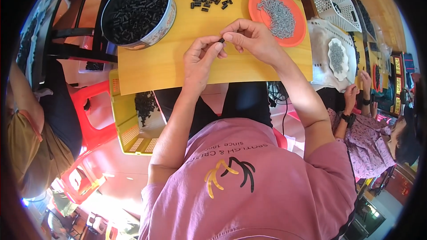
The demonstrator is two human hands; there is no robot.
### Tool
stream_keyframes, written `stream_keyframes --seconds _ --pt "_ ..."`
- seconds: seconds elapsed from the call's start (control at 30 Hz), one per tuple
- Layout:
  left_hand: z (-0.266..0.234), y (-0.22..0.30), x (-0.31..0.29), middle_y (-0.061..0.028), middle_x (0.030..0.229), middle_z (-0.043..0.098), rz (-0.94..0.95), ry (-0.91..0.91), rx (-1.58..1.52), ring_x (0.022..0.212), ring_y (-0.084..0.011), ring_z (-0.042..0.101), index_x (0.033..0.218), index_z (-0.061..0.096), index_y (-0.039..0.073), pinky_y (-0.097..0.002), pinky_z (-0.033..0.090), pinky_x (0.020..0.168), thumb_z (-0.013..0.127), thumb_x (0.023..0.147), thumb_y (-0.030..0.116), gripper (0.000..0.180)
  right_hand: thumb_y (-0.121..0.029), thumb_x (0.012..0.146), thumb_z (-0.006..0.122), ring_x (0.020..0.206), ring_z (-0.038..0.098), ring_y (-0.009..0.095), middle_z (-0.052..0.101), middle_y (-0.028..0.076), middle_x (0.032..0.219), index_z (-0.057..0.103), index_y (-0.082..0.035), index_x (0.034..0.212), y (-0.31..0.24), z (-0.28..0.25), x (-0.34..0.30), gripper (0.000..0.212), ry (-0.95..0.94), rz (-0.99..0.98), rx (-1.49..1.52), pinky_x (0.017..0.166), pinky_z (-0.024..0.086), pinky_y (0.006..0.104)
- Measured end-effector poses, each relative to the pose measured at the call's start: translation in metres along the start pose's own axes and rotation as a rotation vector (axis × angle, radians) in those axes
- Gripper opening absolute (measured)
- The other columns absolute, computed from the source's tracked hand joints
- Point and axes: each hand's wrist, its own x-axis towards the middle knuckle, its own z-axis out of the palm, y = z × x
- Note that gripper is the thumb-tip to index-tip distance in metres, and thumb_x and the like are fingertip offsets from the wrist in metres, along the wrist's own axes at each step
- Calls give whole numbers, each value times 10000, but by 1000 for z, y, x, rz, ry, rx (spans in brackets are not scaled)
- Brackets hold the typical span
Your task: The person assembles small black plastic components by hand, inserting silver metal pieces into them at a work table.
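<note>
Over the yellow table (155, 69) my two hands meet at a small black cylindrical piece (221, 40). My left hand (201, 58) pinches it between thumb and forefinger. From the other side, the thumb and forefinger of my right hand (252, 38) close at the same piece; whether they grip a smaller part there is hidden. Beyond my hands lies a loose group of small black cylinders (205, 1). To the right is an orange-red plate (299, 35) heaped with small silvery metal parts (280, 17). A round tin (153, 39) full of black pieces (135, 13) stands on the left.
A yellow crate (126, 126) holding black pieces sits below the table's left edge. At right, a scalloped white dish (338, 73) of metal parts rests on a white cloth, near a white perforated basket (338, 6). People sit on both sides; a red stool (91, 113) is at left.
</note>
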Motion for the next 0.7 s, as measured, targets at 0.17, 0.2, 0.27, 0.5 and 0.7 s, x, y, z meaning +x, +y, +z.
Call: stream_keyframes --seconds 0.17,0.2,0.27,0.5,0.7 --pt "-1 -3 0 -71 920 678 5 2 2 792 -117 641 1093 629 -2 -253 519 732 656 933 64 175 -200 947 671 676 541 24 639 -31 778 671 -23 989 0 6 -5 182 124 -41 -150 584 427 204" --pt "-2 -2 0 -67 907 679 -1 11 21 782 -113 641 1084 633 -3 -249 518 726 661 929 62 170 -200 947 671 676 541 24 639 -31 778 671 -23 989 0 9 -6 182 121 -42 -151 584 427 204" --pt "-1 -2 1 -63 894 679 -5 20 38 772 -110 641 1075 638 -3 -245 518 719 665 925 60 164 -193 945 674 673 537 24 643 -24 783 664 -10 986 1 14 -7 188 200 -79 -207 586 430 205" --pt "2 -2 -1 -52 854 681 21 67 45 755 -102 641 1036 659 -4 -236 513 710 678 910 46 137 -173 949 662 652 524 29 636 -18 761 651 0 963 0 22 -9 173 232 -48 -95 571 425 210" --pt "3 8 -7 -58 847 682 -14 40 16 753 -111 638 1017 667 -8 -240 512 710 685 907 65 133 -157 951 653 657 545 37 615 -22 744 642 -7 944 -5 17 -14 150 121 -69 -192 575 441 215"
